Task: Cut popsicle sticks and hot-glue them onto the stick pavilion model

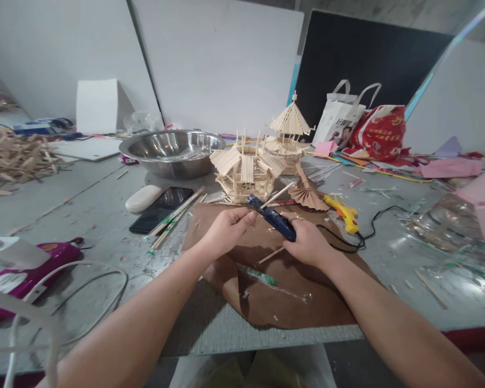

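Dim, cool, diffuse light is recorded, with soft shadows cast across the brown sheet (303,315), the right hand (307,240) above it rendered fairly clear, whitish glare thrown on the tabletop (463,304) rightward of it, and the white cable (53,345) leftward of it blurred.

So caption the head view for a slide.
Right hand holding a blue tool, left hand near its tip, above a brown sheet before a stick-built model house.

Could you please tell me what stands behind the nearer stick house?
Behind the nearer stick house, slightly to the right, a pointed-roof stick house is visible. Its lower left part is covered by the nearer one and cannot be seen.
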`<act>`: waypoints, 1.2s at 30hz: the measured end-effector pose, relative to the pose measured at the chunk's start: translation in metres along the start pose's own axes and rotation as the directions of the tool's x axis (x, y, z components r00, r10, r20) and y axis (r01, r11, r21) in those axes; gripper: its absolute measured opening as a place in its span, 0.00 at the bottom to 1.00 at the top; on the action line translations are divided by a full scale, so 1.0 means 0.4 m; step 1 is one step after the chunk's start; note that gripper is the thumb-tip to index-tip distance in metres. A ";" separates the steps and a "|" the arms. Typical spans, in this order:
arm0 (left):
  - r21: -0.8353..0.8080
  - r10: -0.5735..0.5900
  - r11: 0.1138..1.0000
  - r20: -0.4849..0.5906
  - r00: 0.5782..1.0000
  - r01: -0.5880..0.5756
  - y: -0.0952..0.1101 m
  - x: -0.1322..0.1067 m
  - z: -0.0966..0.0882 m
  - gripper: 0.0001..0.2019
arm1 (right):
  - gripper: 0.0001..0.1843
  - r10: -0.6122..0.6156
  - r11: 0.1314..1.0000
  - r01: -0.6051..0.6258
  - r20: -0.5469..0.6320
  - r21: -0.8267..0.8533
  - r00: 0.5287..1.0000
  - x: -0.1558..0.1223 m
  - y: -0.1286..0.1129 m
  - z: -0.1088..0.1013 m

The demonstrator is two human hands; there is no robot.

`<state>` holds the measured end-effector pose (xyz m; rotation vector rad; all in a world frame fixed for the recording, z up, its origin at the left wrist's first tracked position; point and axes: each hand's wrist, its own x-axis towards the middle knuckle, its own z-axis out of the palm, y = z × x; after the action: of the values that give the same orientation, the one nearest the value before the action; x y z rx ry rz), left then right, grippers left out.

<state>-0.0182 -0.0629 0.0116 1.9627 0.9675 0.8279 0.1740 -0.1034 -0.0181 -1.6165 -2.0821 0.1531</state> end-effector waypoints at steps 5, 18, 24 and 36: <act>-0.103 -0.040 0.993 0.071 0.997 0.048 -0.004 -0.002 -0.005 0.15 | 0.27 0.031 0.999 -0.030 0.008 -0.024 0.999 -0.002 -0.003 0.000; 0.268 0.066 0.963 -0.206 0.976 -0.008 -0.017 -0.008 0.028 0.14 | 0.23 0.093 0.991 -0.093 -0.002 -0.091 0.996 -0.007 -0.027 -0.001; 0.223 0.071 0.974 -0.173 0.982 -0.032 -0.014 -0.005 0.023 0.15 | 0.27 0.056 0.997 -0.055 0.028 -0.054 0.998 0.000 -0.013 0.000; -0.120 -0.020 0.992 0.068 0.997 0.028 0.000 -0.004 -0.002 0.15 | 0.29 -0.059 0.998 0.059 0.030 0.003 0.998 0.002 -0.003 -0.007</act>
<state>-0.0195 -0.0640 0.0117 1.8601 0.8794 0.7842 0.1741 -0.1035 -0.0150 -1.5586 -2.1487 0.1608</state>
